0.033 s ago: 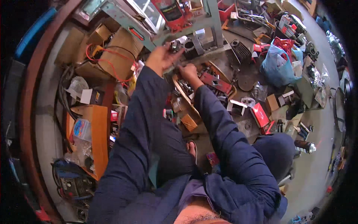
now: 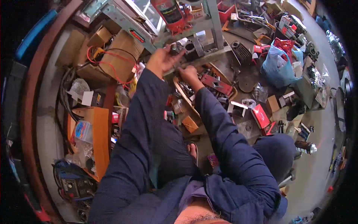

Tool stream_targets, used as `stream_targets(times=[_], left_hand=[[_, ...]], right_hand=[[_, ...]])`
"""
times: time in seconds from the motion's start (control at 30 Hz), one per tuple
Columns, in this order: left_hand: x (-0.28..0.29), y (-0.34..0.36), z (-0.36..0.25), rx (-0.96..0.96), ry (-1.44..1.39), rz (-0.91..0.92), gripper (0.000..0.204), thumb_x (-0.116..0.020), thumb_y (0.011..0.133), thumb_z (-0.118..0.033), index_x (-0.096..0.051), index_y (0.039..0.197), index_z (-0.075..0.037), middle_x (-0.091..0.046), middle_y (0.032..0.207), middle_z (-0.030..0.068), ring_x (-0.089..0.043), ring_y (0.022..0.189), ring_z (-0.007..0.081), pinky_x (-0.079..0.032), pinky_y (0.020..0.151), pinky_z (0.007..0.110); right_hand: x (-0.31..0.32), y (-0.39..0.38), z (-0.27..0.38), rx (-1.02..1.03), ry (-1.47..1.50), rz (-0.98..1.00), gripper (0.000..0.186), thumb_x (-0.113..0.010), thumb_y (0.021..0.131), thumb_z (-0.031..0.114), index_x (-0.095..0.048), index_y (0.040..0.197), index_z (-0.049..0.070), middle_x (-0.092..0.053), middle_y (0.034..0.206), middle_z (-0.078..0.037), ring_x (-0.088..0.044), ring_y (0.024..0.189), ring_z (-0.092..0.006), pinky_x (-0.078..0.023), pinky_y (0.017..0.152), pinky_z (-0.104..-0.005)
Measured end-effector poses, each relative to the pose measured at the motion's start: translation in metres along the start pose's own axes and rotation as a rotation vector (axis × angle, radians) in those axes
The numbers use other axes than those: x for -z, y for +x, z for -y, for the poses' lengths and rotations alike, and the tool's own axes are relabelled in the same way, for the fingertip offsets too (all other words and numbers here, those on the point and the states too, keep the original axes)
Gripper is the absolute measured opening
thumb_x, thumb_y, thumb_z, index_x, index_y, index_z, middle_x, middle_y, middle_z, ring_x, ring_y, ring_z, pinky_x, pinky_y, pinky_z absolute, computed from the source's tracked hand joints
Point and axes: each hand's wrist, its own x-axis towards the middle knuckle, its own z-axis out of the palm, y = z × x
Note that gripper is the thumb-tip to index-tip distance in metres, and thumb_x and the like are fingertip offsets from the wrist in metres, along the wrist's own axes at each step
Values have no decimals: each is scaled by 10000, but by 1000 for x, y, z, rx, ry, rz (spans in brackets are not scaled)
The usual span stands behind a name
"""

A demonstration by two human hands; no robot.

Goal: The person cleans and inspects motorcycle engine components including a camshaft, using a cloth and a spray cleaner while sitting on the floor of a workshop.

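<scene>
My left hand (image 2: 162, 59) grips a round silver metal part (image 2: 176, 47) beneath the red hydraulic jack (image 2: 169, 15) of the pale green press frame (image 2: 218, 31). Just to the right is a dark metal block with a round opening (image 2: 189, 46). My right hand (image 2: 188, 72), lower and to the right, has its fingers curled around something small that I cannot make out, above a wooden tray (image 2: 179, 89) of metal parts. A red metal tool or plate (image 2: 216, 84) lies across that tray.
Cardboard boxes (image 2: 117, 48), cables and an orange wooden box (image 2: 100, 142) crowd the left, above a welding machine (image 2: 74, 186). At right are a finned cylinder (image 2: 239, 50), a blue plastic bag (image 2: 279, 67), red boxes (image 2: 259, 115) and a spray can (image 2: 305, 146).
</scene>
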Motion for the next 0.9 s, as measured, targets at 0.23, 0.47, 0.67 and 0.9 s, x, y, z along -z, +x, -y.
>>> stream_targets(times=[0.23,0.47,0.67,0.9], left_hand=[[48,-24,-27,57,-103,114,293,-418,997,-148,-467,1187,69,-492,1280,275,-491,1201,447,-502,990,501],[34,-23,-20,-16,-75,111,306,-394,1014,-194,-478,1197,36,-559,1206,253,-553,1133,434,-525,940,524],[23,-26,-15,-47,-78,86,243,-463,989,-148,-485,1153,30,-576,1178,217,-571,1108,412,-529,931,527],[44,-20,-19,-166,49,84,248,-468,985,-133,-465,1168,34,-582,1127,200,-584,1073,410,-530,930,522]], right_hand=[[17,-44,77,-223,596,-8,341,-622,891,275,-667,832,-58,-649,671,-145,-566,584,-159,-465,595,-350],[28,-23,53,-239,501,-155,400,-605,885,351,-677,845,-41,-666,743,-203,-657,686,-303,-486,658,-399],[27,-21,39,-245,550,-95,419,-585,899,352,-661,888,-60,-664,789,-223,-648,719,-295,-480,677,-396],[56,-53,78,-304,1161,206,294,-528,969,269,-580,1036,-12,-650,843,-92,-642,757,-195,-510,687,-315]])
